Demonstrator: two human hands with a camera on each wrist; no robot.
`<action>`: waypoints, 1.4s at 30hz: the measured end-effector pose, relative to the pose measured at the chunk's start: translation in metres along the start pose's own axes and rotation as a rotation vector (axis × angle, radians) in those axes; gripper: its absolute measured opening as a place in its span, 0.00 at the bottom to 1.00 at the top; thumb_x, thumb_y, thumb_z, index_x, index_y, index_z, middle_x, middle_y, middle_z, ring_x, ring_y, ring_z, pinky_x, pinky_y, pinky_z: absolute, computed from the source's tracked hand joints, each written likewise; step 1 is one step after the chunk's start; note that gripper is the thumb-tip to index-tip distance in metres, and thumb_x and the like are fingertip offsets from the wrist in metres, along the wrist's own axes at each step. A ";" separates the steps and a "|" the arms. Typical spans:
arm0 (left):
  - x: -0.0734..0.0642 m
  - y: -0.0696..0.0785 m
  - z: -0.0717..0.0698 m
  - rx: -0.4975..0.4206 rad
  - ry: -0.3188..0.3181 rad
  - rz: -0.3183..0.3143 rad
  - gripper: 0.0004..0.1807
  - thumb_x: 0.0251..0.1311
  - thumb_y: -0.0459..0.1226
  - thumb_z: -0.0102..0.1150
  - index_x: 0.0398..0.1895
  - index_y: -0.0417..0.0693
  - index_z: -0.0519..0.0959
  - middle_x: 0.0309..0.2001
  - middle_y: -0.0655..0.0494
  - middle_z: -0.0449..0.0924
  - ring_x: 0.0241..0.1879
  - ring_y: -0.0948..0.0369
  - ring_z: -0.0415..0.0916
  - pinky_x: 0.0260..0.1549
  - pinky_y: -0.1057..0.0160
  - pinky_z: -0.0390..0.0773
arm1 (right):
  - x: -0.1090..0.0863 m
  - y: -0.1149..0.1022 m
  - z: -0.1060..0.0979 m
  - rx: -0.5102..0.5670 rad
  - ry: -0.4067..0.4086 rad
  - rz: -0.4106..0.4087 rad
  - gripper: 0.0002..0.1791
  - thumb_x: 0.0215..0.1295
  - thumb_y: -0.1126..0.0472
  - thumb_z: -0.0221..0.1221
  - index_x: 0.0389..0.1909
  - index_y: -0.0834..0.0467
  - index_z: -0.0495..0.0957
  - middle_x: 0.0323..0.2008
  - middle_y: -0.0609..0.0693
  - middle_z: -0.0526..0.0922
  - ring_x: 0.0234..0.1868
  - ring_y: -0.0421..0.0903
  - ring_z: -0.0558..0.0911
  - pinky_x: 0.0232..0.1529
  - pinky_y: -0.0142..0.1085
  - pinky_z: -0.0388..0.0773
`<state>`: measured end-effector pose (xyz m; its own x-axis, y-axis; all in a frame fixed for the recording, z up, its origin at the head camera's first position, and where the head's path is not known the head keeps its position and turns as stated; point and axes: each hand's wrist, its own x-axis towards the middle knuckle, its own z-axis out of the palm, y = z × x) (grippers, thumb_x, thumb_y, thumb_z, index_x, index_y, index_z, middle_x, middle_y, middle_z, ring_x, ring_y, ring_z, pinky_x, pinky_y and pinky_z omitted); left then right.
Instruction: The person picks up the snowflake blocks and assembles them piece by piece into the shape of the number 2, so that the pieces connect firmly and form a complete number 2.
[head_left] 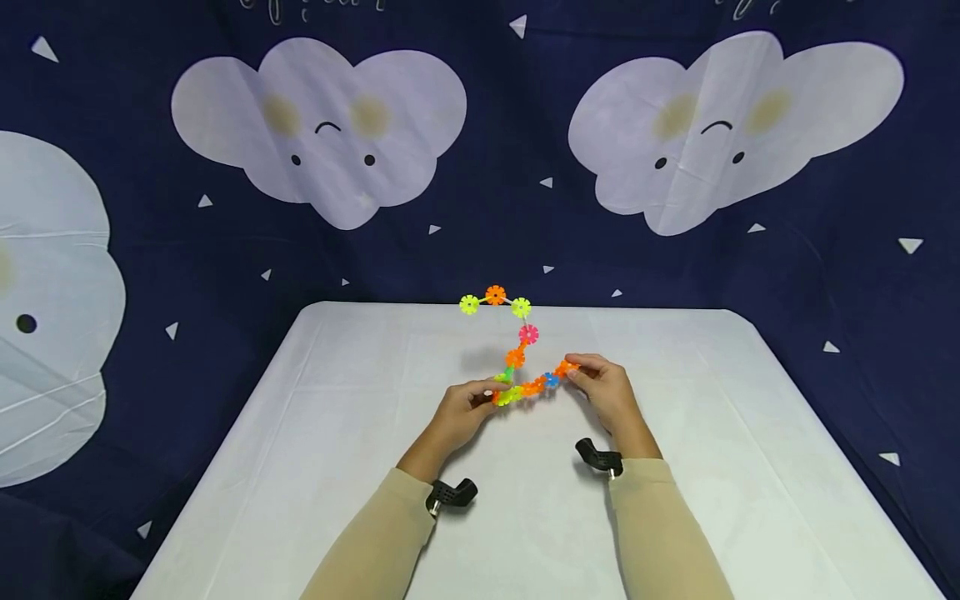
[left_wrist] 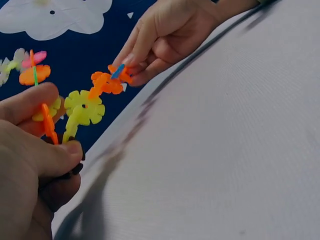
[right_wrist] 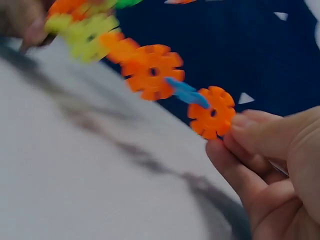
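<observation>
A chain of bright interlocking snowflake discs (head_left: 532, 388) is held above the white table, curving away to its far end. My left hand (head_left: 459, 414) pinches it at the bend; in the left wrist view, a yellow disc (left_wrist: 85, 107) stands just beyond the thumb, and a dark piece (left_wrist: 77, 169) is mostly hidden under the fingers. At the near end, my right hand (head_left: 606, 392) pinches an orange disc (right_wrist: 212, 112) between thumb and fingers. A blue disc (right_wrist: 185, 92) links it to another orange one. Past the left hand, the chain runs through orange and pink discs to a yellow end disc (head_left: 468, 304).
The white table (head_left: 337, 533) extends around both hands. Behind it hangs a dark blue cloth (head_left: 510, 233) with clouds and small triangles. Black wrist-worn devices (head_left: 453, 493) sit at both cuffs.
</observation>
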<state>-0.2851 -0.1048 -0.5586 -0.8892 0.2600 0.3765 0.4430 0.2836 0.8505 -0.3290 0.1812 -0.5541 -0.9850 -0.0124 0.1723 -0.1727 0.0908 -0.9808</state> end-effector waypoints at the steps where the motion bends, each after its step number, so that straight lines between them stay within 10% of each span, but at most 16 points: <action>1: 0.000 -0.001 0.000 0.005 0.006 0.006 0.19 0.62 0.21 0.69 0.53 0.45 0.89 0.60 0.47 0.84 0.43 0.61 0.81 0.41 0.64 0.82 | 0.000 -0.001 0.000 0.043 -0.008 0.010 0.17 0.71 0.75 0.64 0.59 0.72 0.82 0.55 0.61 0.82 0.46 0.43 0.79 0.47 0.29 0.82; 11: 0.001 -0.002 -0.002 0.114 0.085 -0.023 0.22 0.62 0.21 0.69 0.56 0.50 0.89 0.62 0.47 0.82 0.49 0.57 0.81 0.45 0.61 0.83 | -0.001 -0.001 -0.003 0.155 -0.102 0.045 0.18 0.71 0.78 0.61 0.61 0.76 0.78 0.56 0.61 0.82 0.49 0.42 0.84 0.53 0.35 0.82; 28: 0.001 -0.002 0.002 0.122 0.062 0.008 0.22 0.62 0.22 0.70 0.55 0.50 0.89 0.60 0.49 0.84 0.45 0.58 0.82 0.44 0.62 0.83 | -0.001 0.000 0.012 -0.044 0.104 -0.087 0.17 0.68 0.77 0.66 0.57 0.70 0.84 0.58 0.62 0.82 0.48 0.44 0.79 0.47 0.24 0.79; 42: 0.001 -0.001 0.003 0.058 0.108 -0.002 0.22 0.63 0.22 0.69 0.58 0.47 0.88 0.62 0.46 0.82 0.50 0.56 0.83 0.47 0.62 0.83 | -0.005 -0.007 0.024 0.269 0.150 -0.022 0.20 0.66 0.83 0.62 0.59 0.77 0.78 0.62 0.61 0.75 0.47 0.46 0.79 0.50 0.34 0.83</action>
<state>-0.2861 -0.1017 -0.5600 -0.8957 0.1598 0.4150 0.4446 0.3378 0.8296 -0.3234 0.1569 -0.5498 -0.9729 0.1371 0.1860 -0.2086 -0.1749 -0.9622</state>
